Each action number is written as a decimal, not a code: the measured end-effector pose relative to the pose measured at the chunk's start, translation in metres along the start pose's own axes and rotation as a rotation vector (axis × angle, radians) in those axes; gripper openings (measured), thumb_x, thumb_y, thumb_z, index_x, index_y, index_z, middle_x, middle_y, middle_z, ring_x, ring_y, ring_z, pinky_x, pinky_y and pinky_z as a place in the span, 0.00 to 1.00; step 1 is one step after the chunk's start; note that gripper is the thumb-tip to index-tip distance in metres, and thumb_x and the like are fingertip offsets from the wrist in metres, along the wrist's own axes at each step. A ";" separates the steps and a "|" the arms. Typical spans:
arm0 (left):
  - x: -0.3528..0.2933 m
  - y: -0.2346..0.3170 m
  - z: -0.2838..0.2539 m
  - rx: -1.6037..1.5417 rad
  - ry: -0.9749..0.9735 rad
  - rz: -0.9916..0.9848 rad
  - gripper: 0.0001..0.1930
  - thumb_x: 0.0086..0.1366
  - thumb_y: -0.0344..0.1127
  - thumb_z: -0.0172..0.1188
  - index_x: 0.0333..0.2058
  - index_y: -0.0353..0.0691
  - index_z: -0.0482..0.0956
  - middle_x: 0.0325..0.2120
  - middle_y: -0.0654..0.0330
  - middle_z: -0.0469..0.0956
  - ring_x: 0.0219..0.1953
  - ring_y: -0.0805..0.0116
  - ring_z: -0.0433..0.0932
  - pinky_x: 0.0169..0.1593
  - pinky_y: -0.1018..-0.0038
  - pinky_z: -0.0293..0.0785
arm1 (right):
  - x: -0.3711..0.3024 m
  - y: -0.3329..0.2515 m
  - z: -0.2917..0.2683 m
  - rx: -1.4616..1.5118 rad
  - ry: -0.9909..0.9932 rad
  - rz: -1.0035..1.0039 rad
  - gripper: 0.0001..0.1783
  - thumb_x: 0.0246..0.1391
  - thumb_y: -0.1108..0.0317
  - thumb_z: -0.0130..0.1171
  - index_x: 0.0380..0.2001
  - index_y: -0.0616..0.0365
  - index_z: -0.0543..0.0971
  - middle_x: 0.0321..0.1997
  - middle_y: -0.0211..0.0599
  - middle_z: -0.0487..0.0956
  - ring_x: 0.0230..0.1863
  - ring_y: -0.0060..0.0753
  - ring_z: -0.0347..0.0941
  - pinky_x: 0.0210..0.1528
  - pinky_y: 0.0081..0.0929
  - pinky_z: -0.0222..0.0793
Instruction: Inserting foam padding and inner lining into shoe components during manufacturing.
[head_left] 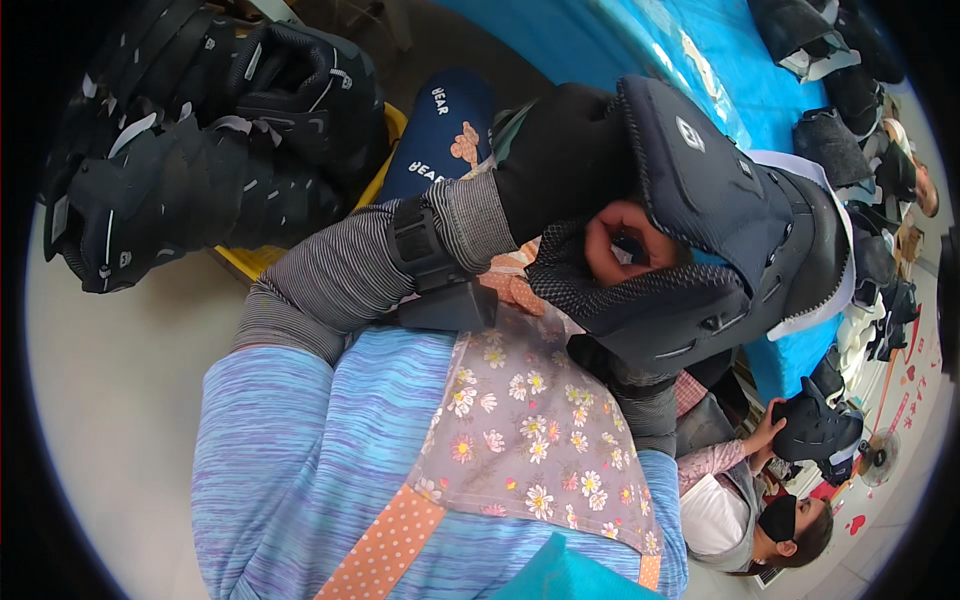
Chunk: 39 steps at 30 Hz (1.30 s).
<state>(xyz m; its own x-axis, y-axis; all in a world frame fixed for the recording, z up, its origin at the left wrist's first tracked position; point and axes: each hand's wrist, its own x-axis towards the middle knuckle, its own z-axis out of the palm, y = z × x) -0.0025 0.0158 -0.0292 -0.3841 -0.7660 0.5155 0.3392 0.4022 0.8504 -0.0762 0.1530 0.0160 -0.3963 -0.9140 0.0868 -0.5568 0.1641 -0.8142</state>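
Note:
A dark navy-black shoe upper (pixel 690 200) with a mesh lining and a white edge is held up in front of my chest, its opening facing me. My left hand (pixel 628 243), in a black cuff with bare fingers showing, reaches into the opening. Its thumb and fingers curl into a ring against the lining, closed on the upper. My right hand (pixel 598 362) is underneath the upper; only some black covering and the striped sleeve show, and its fingers are hidden. Below lies my grey flowered apron (pixel 530 420).
Several black shoe uppers (pixel 190 190) are piled in a yellow crate (pixel 245 262) at the left. Beside it is a navy padded thing (pixel 440 130) with a bear print. A blue-covered table (pixel 520 35) holds more uppers along the right. A co-worker (pixel 720 510) handles another upper (pixel 815 425).

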 end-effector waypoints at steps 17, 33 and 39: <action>0.007 0.003 -0.012 -0.072 -0.144 -0.236 0.20 0.67 0.48 0.53 0.37 0.33 0.81 0.27 0.51 0.82 0.28 0.66 0.82 0.32 0.71 0.75 | 0.003 0.011 0.004 0.012 -0.037 -0.393 0.10 0.43 0.79 0.65 0.30 0.57 0.76 0.27 0.34 0.76 0.30 0.30 0.73 0.37 0.28 0.68; 0.008 0.001 -0.023 -0.172 -0.100 0.004 0.12 0.65 0.33 0.56 0.43 0.33 0.79 0.34 0.50 0.82 0.36 0.67 0.82 0.40 0.73 0.77 | 0.003 -0.011 -0.007 -0.187 0.044 -0.210 0.11 0.52 0.69 0.64 0.36 0.57 0.74 0.28 0.32 0.76 0.31 0.28 0.71 0.40 0.24 0.67; 0.004 0.002 -0.029 -0.724 -0.257 -0.387 0.12 0.62 0.30 0.59 0.44 0.33 0.78 0.36 0.49 0.80 0.37 0.58 0.81 0.42 0.70 0.77 | 0.007 0.006 -0.004 0.019 0.089 -0.234 0.12 0.53 0.65 0.64 0.36 0.56 0.72 0.27 0.31 0.73 0.30 0.27 0.69 0.38 0.23 0.66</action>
<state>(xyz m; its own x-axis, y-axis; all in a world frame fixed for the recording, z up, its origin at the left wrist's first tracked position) 0.0218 -0.0011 -0.0286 -0.7386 -0.6106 0.2858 0.5753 -0.3499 0.7393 -0.0855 0.1490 0.0141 -0.3213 -0.8899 0.3238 -0.6273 -0.0562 -0.7768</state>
